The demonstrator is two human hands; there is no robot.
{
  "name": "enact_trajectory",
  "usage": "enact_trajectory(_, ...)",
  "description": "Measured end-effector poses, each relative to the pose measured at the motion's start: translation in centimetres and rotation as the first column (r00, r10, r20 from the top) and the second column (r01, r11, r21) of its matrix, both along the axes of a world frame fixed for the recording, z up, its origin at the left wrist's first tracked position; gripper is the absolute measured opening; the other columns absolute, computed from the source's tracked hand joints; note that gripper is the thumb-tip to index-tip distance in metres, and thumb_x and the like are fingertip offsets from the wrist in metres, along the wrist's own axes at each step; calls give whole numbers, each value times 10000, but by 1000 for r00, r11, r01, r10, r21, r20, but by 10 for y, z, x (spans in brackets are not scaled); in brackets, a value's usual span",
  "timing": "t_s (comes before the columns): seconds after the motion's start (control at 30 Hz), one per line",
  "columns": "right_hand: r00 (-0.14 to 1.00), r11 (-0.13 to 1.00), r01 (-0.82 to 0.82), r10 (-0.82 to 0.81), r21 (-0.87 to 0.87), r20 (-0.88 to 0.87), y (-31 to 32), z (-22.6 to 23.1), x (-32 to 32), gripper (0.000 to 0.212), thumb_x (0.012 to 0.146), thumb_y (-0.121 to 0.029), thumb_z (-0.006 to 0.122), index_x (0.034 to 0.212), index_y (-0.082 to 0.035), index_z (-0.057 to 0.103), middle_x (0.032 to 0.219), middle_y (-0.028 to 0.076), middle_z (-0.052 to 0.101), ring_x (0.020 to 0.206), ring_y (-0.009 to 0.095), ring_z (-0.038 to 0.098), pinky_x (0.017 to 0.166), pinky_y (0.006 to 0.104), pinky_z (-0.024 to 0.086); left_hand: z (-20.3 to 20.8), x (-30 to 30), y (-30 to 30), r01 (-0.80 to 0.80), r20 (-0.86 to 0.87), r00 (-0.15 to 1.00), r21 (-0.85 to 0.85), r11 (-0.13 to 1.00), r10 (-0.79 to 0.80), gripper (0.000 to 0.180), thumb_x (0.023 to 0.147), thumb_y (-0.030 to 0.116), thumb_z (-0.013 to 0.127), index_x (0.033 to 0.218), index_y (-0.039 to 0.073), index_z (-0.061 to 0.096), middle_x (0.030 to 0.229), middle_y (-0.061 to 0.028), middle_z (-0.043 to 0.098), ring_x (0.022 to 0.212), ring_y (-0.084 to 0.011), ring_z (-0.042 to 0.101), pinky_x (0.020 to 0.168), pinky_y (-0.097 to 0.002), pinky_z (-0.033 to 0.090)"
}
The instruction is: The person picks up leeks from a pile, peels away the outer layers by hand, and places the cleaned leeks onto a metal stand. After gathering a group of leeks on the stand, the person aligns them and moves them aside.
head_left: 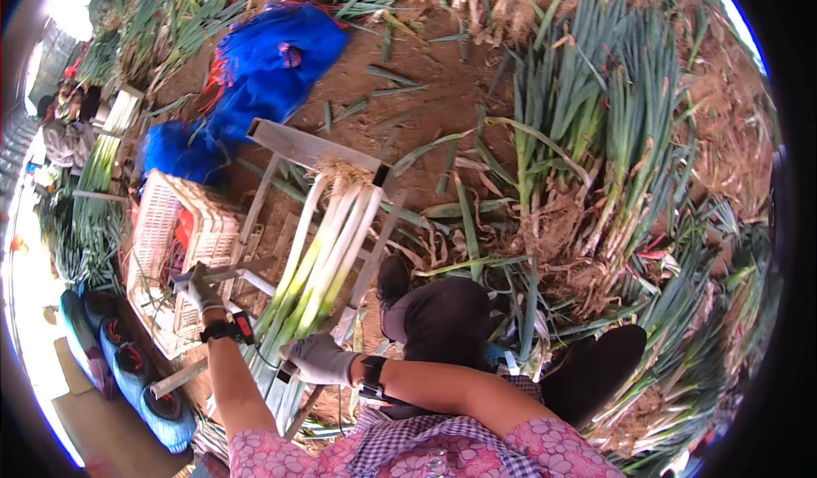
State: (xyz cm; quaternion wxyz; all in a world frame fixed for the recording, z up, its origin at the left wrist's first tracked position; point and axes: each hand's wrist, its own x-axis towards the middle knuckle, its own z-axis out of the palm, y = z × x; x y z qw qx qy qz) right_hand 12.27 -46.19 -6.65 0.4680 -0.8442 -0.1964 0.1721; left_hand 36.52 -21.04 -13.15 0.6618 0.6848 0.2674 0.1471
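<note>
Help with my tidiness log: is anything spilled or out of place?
Yes: loose leaves litter the soil beyond the metal stand, unlike the leeks lined up on it. Nearby, blue netting lies crumpled.

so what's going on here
A bundle of long green onions lies on a metal stand, roots at the far end. The person's gloved right hand is at the leafy end; the gloved left hand is at a side bar near a crate. Whether either grip is closed is unclear. More bunches lie on the right.
</note>
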Motion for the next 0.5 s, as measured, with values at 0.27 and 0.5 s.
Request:
enact_trajectory(0.27, 986, 993, 120, -121, 20, 114, 7, -12, -5, 144, 823, -217, 560, 832, -81, 513, 747, 93, 573, 665, 315, 617, 539, 426, 466, 15, -6, -30, 52, -46, 998, -22, 998, -53, 229, 709, 132, 680, 926, 139, 608, 818, -7, 617, 719, -172, 581, 619, -355, 433)
enact_trajectory(0.5, 984, 986, 162, -157, -48, 87, 17, -17, -2, 164, 802, -203, 589, 900, -89, 524, 796, 98, 566, 685, 297, 612, 554, 436, 449, -33, 30, 10, 99, -7, 995, -32, 995, -100, 266, 702, 168, 714, 960, 156, 647, 876, -2, 601, 810, -202, 550, 709, -434, 427)
